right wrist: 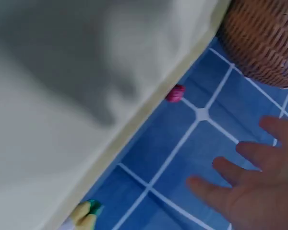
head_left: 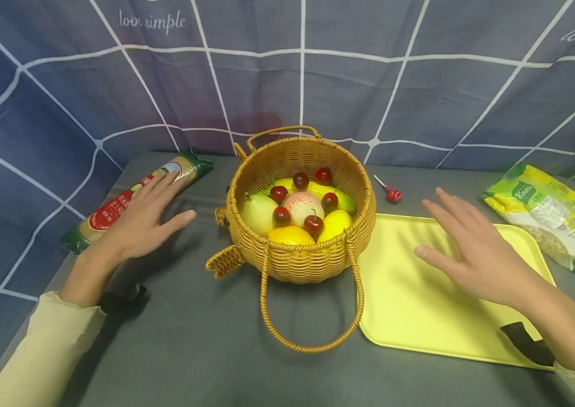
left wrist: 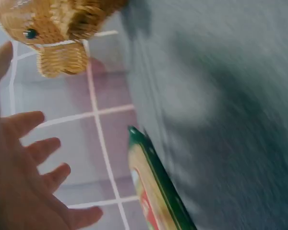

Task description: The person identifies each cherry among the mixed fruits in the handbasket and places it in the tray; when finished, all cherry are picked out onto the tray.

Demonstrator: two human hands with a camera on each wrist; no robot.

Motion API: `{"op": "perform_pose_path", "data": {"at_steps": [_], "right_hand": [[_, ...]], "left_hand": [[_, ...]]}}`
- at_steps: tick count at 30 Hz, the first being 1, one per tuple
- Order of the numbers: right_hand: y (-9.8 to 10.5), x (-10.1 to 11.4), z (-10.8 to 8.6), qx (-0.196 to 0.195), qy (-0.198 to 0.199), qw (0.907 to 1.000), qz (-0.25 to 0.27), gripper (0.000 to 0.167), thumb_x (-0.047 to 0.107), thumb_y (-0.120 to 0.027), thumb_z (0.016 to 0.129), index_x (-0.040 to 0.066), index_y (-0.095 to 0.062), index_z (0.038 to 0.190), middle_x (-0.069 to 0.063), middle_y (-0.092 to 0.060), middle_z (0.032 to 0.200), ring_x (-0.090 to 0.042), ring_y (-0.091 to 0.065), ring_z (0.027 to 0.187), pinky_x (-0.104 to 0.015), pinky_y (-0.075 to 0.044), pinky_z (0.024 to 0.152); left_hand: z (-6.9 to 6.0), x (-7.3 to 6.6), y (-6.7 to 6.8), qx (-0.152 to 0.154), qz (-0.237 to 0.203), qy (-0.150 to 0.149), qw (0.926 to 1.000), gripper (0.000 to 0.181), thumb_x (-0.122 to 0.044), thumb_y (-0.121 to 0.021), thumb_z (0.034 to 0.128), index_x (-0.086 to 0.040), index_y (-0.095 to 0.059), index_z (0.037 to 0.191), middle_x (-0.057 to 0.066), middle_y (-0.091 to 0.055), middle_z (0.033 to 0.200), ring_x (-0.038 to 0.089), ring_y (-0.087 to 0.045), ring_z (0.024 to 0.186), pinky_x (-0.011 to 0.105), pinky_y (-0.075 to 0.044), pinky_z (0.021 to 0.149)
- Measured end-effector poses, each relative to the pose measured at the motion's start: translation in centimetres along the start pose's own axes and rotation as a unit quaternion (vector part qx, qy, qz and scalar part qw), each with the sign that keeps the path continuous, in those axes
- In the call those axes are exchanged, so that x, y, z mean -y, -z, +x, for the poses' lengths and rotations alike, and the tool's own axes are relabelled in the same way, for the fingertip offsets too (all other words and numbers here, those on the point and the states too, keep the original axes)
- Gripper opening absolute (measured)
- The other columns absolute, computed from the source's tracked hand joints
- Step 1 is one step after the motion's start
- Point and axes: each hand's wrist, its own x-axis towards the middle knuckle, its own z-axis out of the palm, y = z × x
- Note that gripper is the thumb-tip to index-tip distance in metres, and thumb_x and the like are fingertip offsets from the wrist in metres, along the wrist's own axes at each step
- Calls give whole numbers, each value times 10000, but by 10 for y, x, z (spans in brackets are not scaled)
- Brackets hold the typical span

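Head view: the left hand [head_left: 147,217] is wide above a red-green packet [head_left: 109,212], the right hand [head_left: 485,260] spread over a yellow tray [head_left: 399,316]; the wicker basket [head_left: 299,270] sits between, with room either side. Left wrist: a gap parts packet and basket. Right wrist: a lollipop [right wrist: 175,93] just past the tray's rim.
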Motion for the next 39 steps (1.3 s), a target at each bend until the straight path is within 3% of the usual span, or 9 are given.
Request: {"op": "perform_pose_path", "data": {"at_steps": [2,5,9,11,13,15,21,29,39], "right_hand": [[6,8,3,-391,75,9988,271,731,312,-739,887,96,-397,1496,-161,-291,1577,-452,-274,1401,-647,-183,1089],[13,20,8,-985,223,9933,567,672,192,-811,818,92,-511,1411,-120,-464,1459,-299,-501,1236,-409,-362,1033],[17,38,17,-1518,599,9818,972,644,-5,-853,712,76,-602,1300,-11,-578,1261,-64,-552,944,-140,-398,809],[20,48,24,-1598,775,9763,1239,627,-74,-845,687,62,-622,1257,25,-584,1186,-38,-532,894,-122,-425,782],[22,58,31,-1575,877,9715,1538,588,-106,-831,691,56,-634,1220,38,-583,1132,-61,-529,891,-130,-445,776],[24,68,39,-1476,976,9681,1775,543,-111,-819,709,54,-637,1193,36,-580,1103,-83,-532,916,-138,-461,782],[24,91,64,-998,1437,9639,2005,440,-61,-806,759,68,-642,1146,37,-581,1085,-100,-539,923,-198,-474,779],[17,111,100,-73,1709,9694,1763,323,67,-769,835,91,-655,1136,24,-607,1084,-122,-574,933,-331,-489,744],[7,124,136,1452,1108,9734,1383,427,164,-781,825,92,-629,1217,-35,-608,1185,-158,-637,863,-342,-499,780]], "left_hand": [[2,-4,1,-278,-642,-165,9974,727,-358,-609,968,-174,-246,1570,75,-155,1636,305,-70,1493,639,-61,1122],[5,-15,0,-603,-1773,-366,9816,698,-191,-673,933,-172,-328,1539,32,-229,1605,235,-175,1472,611,-203,1111],[11,-33,-4,-856,-3396,-938,9320,656,31,-686,873,-88,-434,1467,63,-286,1516,241,-296,1411,435,-408,1044],[17,-41,-7,-850,-3972,-1298,9045,630,73,-689,854,-40,-462,1431,110,-303,1469,281,-327,1389,381,-443,1014],[23,-48,-8,-773,-4265,-1535,8880,616,73,-712,840,-23,-479,1403,135,-318,1438,302,-336,1377,380,-455,1001],[27,-53,-10,-672,-4291,-1613,8862,605,54,-731,834,-16,-493,1386,130,-323,1430,307,-349,1360,428,-456,998],[39,-62,-13,-356,-3955,-1377,9074,561,9,-747,823,26,-517,1334,92,-300,1477,267,-340,1357,612,-371,1017],[53,-65,-17,-152,-3712,-1365,9184,520,-34,-765,809,46,-556,1279,11,-275,1555,236,-314,1393,611,-346,1018],[59,-63,-21,202,-3846,-1281,9139,364,17,-750,812,76,-590,1134,-33,-272,1586,237,-286,1421,478,-355,1073]]}}
